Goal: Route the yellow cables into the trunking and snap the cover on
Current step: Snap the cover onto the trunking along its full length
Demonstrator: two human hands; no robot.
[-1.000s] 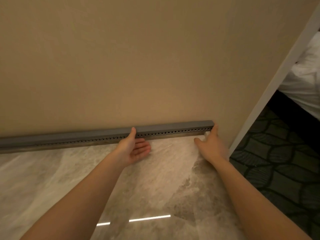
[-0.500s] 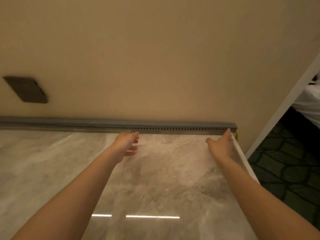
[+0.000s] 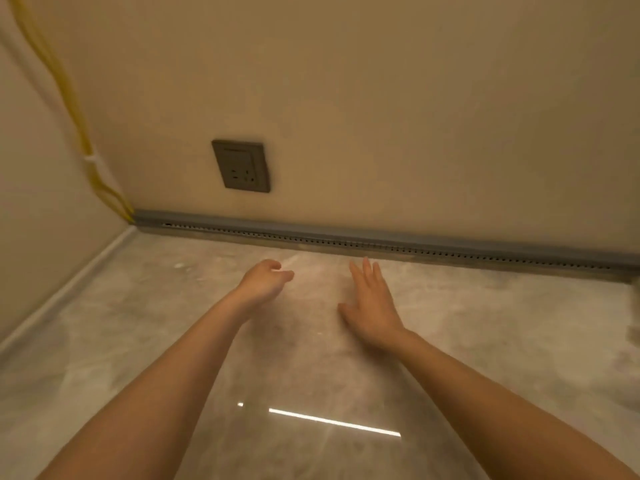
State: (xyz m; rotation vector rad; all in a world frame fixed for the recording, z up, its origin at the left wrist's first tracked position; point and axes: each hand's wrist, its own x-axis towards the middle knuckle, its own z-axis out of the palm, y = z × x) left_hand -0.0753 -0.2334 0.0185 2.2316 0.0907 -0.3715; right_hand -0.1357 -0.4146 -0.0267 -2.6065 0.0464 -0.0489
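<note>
Both hands have come off the trunking now: left hand loosely curled, right hand flat open, both empty over the floor. Yellow cables enter at the corner. Cover looks on, but an unpressed stretch could pop loose.

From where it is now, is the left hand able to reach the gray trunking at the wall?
Probably yes. The left hand hangs empty just short of the trunking, and only bare floor lies between them; the right hand is off to its side.
</note>
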